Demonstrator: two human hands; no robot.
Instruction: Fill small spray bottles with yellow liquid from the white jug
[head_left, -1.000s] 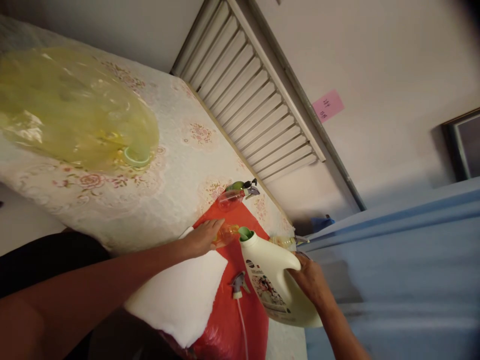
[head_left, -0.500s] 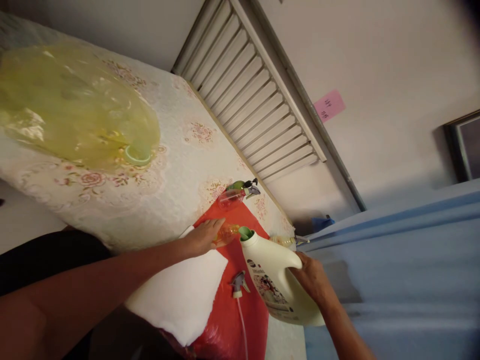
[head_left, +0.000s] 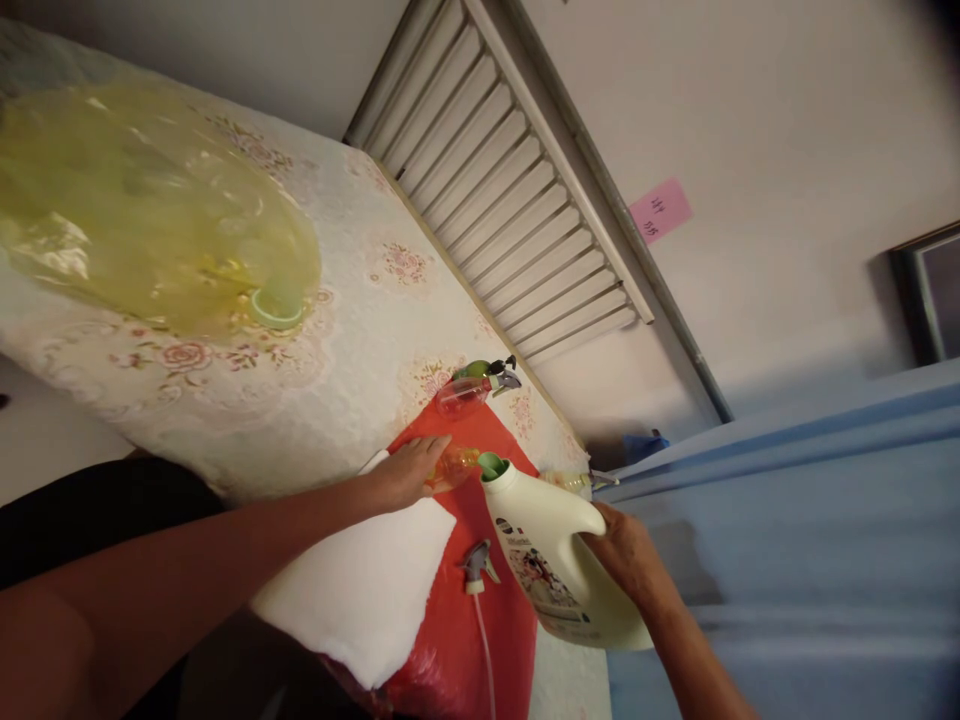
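My right hand (head_left: 619, 548) is closed round the handle of a large cream-coloured jug (head_left: 551, 510) with a printed label. The jug is tilted, and its green spout (head_left: 491, 465) meets the mouth of a small clear bottle (head_left: 454, 468) that looks orange over the red sheet. My left hand (head_left: 409, 474) is wrapped round this bottle's lower part; some fingers are hidden. Whether liquid is flowing I cannot make out. Below them a grey spray trigger (head_left: 477, 566) with a long dip tube lies loose on the red plastic sheet (head_left: 442, 630).
A white cloth (head_left: 360, 590) lies under my left forearm. Beyond the hands are a clear spray bottle (head_left: 463, 396), a green bottle (head_left: 471, 371) and a pale yellow spray bottle (head_left: 568, 482). A large yellow plastic bag (head_left: 150, 210) rests on the floral tablecloth (head_left: 352, 350). A blue curtain (head_left: 810, 530) hangs at right.
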